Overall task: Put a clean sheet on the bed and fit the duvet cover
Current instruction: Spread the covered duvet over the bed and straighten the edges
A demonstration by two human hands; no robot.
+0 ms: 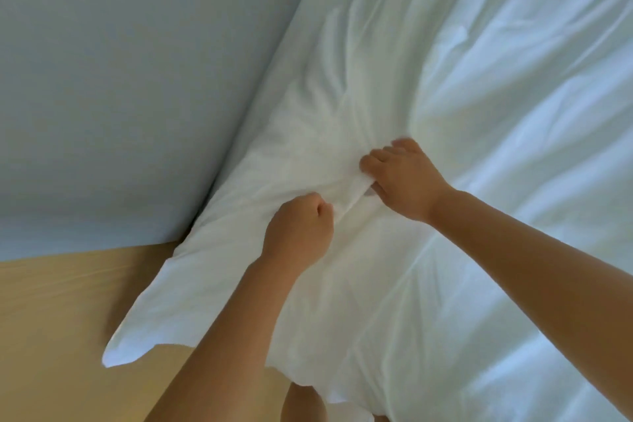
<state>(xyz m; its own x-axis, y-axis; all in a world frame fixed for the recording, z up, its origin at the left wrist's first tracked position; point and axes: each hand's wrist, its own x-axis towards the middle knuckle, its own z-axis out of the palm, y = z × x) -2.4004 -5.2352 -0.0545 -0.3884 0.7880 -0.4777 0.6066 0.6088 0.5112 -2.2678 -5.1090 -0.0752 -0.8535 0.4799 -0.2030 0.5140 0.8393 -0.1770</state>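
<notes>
Pale wall (120, 79) behind; left hand (298, 233) and right hand (404, 178), each grip clenched on the white duvet cover (479, 113).

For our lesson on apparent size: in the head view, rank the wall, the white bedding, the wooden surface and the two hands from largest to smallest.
1. bedding
2. wall
3. wooden surface
4. left hand and right hand: they look alike, so they are not ranked.

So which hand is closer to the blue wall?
The left hand, the lower one in the picture, bunched in a fist on the white bedding. The right hand grips the same fold farther to the right.
</notes>
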